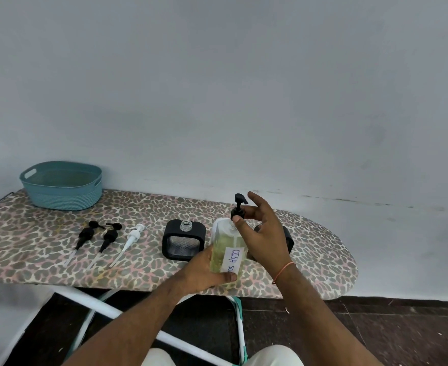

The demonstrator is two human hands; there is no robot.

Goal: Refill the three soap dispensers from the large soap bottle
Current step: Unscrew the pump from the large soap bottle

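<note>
Ironing board (149, 262): both hands grip the soap bottle (227, 249).

A plain room, probably in a home, is shown. An ironing board (138, 207) with a leopard-print cover is set against a bare pale wall (244, 88), a teal basket (61, 186) on it, above dark floor tiles (376, 331).

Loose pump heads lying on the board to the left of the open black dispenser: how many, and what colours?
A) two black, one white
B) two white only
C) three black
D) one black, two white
A: left of the open black dispenser lie a black pump head, a second black pump head and a white pump head, side by side.
</note>
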